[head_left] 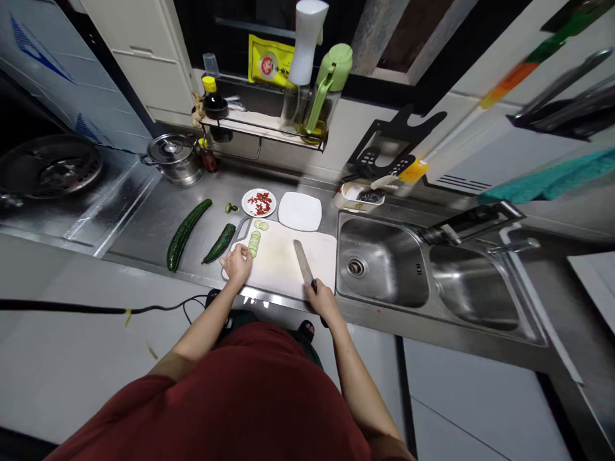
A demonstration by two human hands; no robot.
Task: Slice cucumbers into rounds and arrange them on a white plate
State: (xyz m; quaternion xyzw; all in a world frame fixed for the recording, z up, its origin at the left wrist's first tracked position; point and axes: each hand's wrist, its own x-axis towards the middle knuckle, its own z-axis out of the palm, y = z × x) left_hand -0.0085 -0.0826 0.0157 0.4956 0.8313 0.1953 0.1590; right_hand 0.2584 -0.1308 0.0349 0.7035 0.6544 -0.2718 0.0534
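Here on my head-camera feed, the left hand (238, 264) is down at the left side of the cutting board (279, 246), its fingertips right at the near end of a row of cucumber slices (255, 239). The row runs away from those fingers, slices overlapping, toward the board's far edge. The fingers are bent and bunched close; whether they pinch the last slice, I can't tell. Over on the right, the right hand (323, 301) has its fingers wrapped around the handle of the knife (302, 260), blade slanting over the board, well apart from the slices. Just left of the board I see the cut cucumber (220, 244), near the left hand's fingers, and farther left the whole cucumber (187, 235), on the steel counter (144, 230).
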